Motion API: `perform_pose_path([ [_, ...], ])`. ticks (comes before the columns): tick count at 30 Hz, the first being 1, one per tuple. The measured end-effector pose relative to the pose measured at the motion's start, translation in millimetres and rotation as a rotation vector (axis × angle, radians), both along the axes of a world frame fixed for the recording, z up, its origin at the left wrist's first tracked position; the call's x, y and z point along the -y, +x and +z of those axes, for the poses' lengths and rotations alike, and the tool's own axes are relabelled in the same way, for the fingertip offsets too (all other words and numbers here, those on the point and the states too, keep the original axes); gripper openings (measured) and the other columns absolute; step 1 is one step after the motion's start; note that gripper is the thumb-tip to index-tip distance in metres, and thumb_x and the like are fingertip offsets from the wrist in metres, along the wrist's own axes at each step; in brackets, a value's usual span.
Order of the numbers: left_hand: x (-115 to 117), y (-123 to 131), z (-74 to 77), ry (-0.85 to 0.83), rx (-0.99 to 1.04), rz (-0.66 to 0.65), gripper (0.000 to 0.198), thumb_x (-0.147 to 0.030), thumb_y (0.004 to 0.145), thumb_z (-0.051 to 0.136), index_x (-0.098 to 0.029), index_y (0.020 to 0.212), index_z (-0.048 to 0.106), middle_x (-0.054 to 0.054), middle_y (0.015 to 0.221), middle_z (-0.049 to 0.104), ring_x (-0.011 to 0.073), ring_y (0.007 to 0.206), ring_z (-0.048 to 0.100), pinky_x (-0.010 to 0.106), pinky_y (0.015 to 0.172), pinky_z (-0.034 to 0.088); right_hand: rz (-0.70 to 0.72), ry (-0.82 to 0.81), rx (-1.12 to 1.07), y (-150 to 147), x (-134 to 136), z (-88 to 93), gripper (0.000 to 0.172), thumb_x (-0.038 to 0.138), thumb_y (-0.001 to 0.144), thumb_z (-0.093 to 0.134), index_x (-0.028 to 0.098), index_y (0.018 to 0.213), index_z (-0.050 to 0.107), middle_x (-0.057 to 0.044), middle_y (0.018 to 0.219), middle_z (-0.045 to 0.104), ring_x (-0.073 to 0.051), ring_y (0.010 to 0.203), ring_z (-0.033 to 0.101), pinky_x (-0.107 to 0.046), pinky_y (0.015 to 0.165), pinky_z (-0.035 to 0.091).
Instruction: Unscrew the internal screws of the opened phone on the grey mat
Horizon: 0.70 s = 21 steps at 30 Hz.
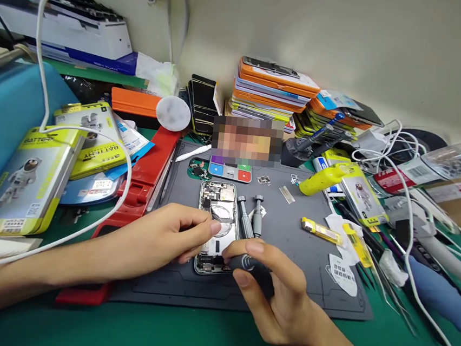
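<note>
One dark tool sits in the right hand, thumb and fingers closed around it, beside an opened phone on the gray mat. The left hand pinches above it, contents unclear. Orange-edged boxes stack behind.

Bounded on the far side by a pale wall, strung with cables at left. Green across the near table.
</note>
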<state>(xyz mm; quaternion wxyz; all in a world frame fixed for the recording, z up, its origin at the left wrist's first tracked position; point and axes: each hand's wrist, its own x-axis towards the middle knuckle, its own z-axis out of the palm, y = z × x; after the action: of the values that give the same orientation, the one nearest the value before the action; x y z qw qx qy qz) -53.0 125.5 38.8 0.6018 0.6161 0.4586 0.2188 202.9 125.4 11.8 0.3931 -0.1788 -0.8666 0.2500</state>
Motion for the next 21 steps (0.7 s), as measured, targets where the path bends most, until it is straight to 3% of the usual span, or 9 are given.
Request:
perform_pose_path([
  [8, -0.1, -0.2, -0.4, 0.007, -0.006, -0.001, 0.055, -0.056, 0.11, 0.054, -0.021, 0.066, 0.05, -0.007, 0.064, 0.047, 0.0129, 0.06, 0.04, 0.03, 0.06, 0.03, 0.015, 0.046, -0.011, 3.6, -1.9, -3.2, 0.069, 0.0, 0.1, 0.055, 0.017, 0.163, 0.033, -0.015, 0.118, 0.075, -0.024, 0.103, 0.08, -0.041, 0.088, 0.07],
  [13, 0.5, 0.2, -0.1, -0.011, 0.02, -0.01, 0.056, -0.058, 0.11, 0.053, -0.021, 0.068, 0.049, -0.007, 0.065, 0.047, 0.013, 0.062, 0.041, 0.029, 0.063, 0.034, -0.018, 0.165, 0.005, -7.3, -3.8, 1.1, 0.05, 0.012, 0.104, 0.061, 0.02, 0.151, 0.048, -0.007, 0.098, 0.075, -0.019, 0.081, 0.074, -0.031, 0.071, 0.066],
  [18, -0.2, 0.8, -0.6, 0.002, 0.003, -0.018, 0.058, -0.063, 0.111, 0.047, -0.021, 0.07, 0.049, -0.006, 0.067, 0.048, 0.0136, 0.064, 0.042, 0.029, 0.065, 0.035, 0.006, 0.088, 0.016, -7.0, 0.8, 8.2, 0.064, 0.003, 0.09, 0.051, 0.019, 0.152, 0.047, -0.011, 0.115, 0.077, -0.022, 0.105, 0.078, -0.036, 0.087, 0.069],
  [21, -0.4, 1.3, -1.5, 0.002, 0.005, -0.025, 0.057, -0.065, 0.11, 0.047, -0.021, 0.073, 0.05, -0.006, 0.069, 0.05, 0.0135, 0.064, 0.043, 0.028, 0.064, 0.036, 0.012, 0.131, 0.019, -3.2, 2.3, 9.3, 0.065, 0.006, 0.092, 0.055, 0.018, 0.155, 0.045, -0.014, 0.125, 0.077, -0.024, 0.115, 0.077, -0.039, 0.091, 0.07],
])
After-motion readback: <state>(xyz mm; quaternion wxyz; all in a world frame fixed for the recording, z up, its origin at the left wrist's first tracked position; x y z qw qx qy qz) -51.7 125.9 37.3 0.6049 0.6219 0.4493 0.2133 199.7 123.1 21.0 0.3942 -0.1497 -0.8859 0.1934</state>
